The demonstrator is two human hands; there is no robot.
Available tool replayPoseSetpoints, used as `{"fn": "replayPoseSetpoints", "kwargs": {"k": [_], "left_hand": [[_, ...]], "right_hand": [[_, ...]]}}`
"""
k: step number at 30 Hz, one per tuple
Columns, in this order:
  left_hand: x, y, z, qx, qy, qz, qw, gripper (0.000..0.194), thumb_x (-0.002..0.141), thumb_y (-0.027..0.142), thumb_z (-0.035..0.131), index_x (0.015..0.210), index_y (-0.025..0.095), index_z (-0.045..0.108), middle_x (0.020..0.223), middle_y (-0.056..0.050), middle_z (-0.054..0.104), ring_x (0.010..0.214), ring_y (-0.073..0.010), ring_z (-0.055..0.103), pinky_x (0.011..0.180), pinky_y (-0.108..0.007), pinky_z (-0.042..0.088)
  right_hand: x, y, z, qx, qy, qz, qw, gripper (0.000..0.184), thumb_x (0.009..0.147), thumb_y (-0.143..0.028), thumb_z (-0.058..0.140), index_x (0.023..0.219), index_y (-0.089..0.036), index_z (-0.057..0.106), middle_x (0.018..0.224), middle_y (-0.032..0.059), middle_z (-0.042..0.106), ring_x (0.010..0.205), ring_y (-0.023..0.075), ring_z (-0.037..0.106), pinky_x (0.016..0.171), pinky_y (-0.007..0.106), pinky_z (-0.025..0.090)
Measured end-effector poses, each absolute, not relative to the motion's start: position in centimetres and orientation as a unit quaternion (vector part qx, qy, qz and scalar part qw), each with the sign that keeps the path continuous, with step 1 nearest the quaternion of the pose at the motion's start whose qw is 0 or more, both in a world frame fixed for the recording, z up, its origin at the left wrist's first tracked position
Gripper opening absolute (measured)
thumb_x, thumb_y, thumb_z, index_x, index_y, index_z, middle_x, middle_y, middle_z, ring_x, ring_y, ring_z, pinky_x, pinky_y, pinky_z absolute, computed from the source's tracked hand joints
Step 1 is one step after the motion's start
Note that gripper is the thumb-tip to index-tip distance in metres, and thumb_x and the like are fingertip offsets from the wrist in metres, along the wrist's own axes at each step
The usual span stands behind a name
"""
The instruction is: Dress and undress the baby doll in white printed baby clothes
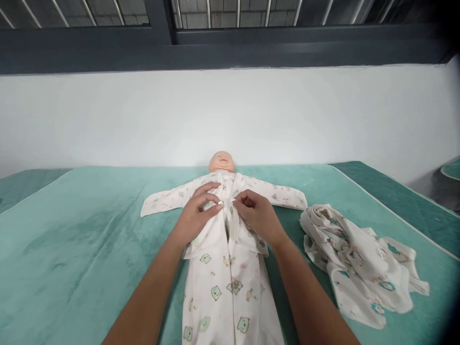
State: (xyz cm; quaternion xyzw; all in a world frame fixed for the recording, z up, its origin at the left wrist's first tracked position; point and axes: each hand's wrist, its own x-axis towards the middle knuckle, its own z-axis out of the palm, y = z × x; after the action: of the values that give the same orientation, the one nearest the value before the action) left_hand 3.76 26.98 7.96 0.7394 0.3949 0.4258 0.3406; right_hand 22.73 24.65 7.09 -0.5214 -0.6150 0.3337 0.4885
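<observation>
A baby doll [222, 161] lies on its back, dressed in a white baby jacket [201, 242] with small printed figures, its sleeves spread to both sides. Below the jacket are matching white baby pants [215, 306] with green prints. My left hand [199, 211] pinches the jacket's left front edge at the chest, near a small white fastener. Opposite it, my right hand [257, 213] pinches the other front edge between thumb and curled fingers. The two edges lie close together at the fingertips, and a narrow dark gap shows between them lower down.
A crumpled heap of white printed baby clothes [359, 263] lies to the right of the doll. Everything rests on a teal plush cover [89, 254]. Behind stands a white wall [161, 115] below a dark window frame [230, 48] with metal bars.
</observation>
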Motion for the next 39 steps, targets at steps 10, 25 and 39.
{"fn": "replayPoseSetpoints", "kwargs": {"k": [10,25,39], "left_hand": [[-1.8,29.1,5.8,0.448,0.616,0.566,0.315,0.023,0.071,0.036,0.067,0.084,0.022,0.055,0.076,0.003,0.060,0.061,-0.0119,0.053,0.052,-0.022,0.037],[-1.9,29.0,4.9,0.748,0.538,0.382,-0.074,0.036,0.090,0.019,0.040,0.120,0.024,0.059,0.131,-0.009,0.056,0.127,-0.0274,0.044,0.107,-0.045,0.034],[-4.4,33.3,3.4,0.679,0.702,0.199,-0.078,0.044,0.098,0.033,0.026,0.123,0.025,0.060,0.114,-0.010,0.068,0.103,-0.0298,0.061,0.086,-0.045,0.042]], "right_hand": [[33.0,26.1,4.0,-0.763,-0.580,0.138,0.251,0.018,0.077,-0.033,0.054,0.064,-0.021,0.056,0.066,0.0038,0.063,0.063,0.0180,0.054,0.058,0.028,0.033],[28.9,24.6,3.8,-0.571,-0.712,-0.039,0.406,0.037,0.093,-0.024,0.041,0.127,-0.024,0.055,0.136,0.0088,0.055,0.128,0.0234,0.048,0.107,0.041,0.039],[26.2,26.3,0.5,-0.665,-0.701,-0.074,0.246,0.053,0.099,-0.030,0.029,0.151,-0.023,0.023,0.153,0.0058,0.038,0.144,0.0193,0.027,0.116,0.051,0.021]]}}
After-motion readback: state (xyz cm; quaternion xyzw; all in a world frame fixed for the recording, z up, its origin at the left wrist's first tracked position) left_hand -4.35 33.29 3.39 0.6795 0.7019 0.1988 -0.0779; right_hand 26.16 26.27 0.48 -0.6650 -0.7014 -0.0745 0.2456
